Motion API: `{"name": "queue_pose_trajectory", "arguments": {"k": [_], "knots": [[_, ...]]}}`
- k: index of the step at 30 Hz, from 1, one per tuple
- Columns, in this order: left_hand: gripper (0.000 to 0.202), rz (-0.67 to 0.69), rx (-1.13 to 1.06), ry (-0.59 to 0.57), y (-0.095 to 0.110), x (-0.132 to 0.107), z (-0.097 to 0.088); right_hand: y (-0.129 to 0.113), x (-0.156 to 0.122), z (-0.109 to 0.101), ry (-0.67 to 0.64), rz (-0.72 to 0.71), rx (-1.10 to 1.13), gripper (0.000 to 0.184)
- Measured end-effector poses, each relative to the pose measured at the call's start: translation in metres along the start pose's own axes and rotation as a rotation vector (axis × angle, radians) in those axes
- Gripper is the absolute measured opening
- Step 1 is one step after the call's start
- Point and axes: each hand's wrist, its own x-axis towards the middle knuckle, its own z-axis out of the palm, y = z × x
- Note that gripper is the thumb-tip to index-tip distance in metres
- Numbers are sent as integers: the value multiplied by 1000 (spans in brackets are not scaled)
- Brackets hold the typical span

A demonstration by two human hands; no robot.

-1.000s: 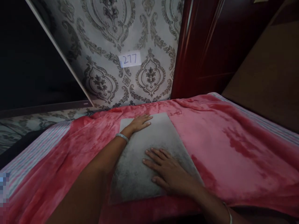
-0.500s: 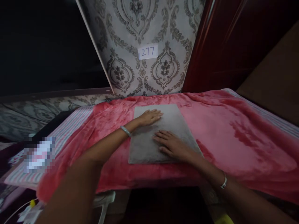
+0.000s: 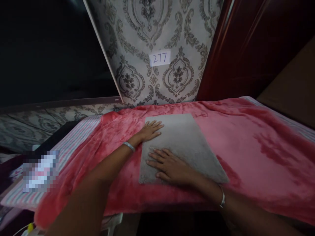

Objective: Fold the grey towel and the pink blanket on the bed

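Note:
A grey plush cloth (image 3: 182,137), roughly rectangular and lying flat, rests on a pink-red fleece blanket (image 3: 236,137). My left hand (image 3: 151,130) lies palm down on the cloth's far left part, fingers spread, with a bangle on the wrist. Nearer to me, my right hand (image 3: 169,165) presses flat on the cloth's near part, its fingers apart and pointing left. A bangle circles that wrist too. Neither hand grasps anything. Part of the cloth's near edge is hidden beneath my right hand and forearm.
Striped fabric (image 3: 81,131) shows beneath the blanket at the left. A dark screen (image 3: 54,52) stands at the back left. Behind, a paper marked 277 (image 3: 160,58) is on the patterned wall. A dark red glossy panel (image 3: 236,55) rises at the back right.
Both hands have slid left across the grey cloth, and my right hand has come nearer to me. The view has shifted slightly. The cloth still lies flat.

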Motion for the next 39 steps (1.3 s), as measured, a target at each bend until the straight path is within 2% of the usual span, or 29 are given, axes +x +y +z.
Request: {"name": "queue_pose_trajectory", "arguments": {"k": [6, 9, 12, 16, 18, 20, 22, 25, 27, 29, 32, 35, 39], "knots": [[64, -184, -5, 24, -36, 31, -6, 1, 1, 0, 14, -14, 35, 59], [64, -240, 2, 46, -43, 39, -4, 2, 1, -1, 21, -13, 49, 60], [64, -261, 28, 52, -39, 39, -6, 3, 2, -1, 17, -5, 53, 60], [64, -329, 144, 32, -22, 35, -24, 1, 4, -4, 2, 3, 52, 59], [63, -352, 205, 56, -7, 35, -35, -2, 5, -8, 9, 6, 50, 58], [62, -319, 208, 88, 13, 38, -43, -5, 1, -16, 29, -3, 46, 56], [63, -197, 151, 61, 40, 43, -46, -5, -8, -26, 70, -12, 36, 53], [61, 100, 36, -87, 83, 50, -38, 3, -34, -37, 152, 40, 7, 45], [59, 265, -8, -148, 108, 57, -29, 13, -54, -37, 182, 103, -25, 44], [58, 352, -20, -178, 124, 66, -20, 23, -71, -32, 180, 145, -57, 47], [61, 355, 7, -189, 128, 85, -10, 31, -85, -18, 166, 173, -71, 56], [65, 290, 48, -148, 116, 108, -6, 34, -87, -8, 188, 176, -52, 57], [62, 219, 76, -114, 99, 137, -6, 34, -87, -8, 197, 166, -4, 57]]}}
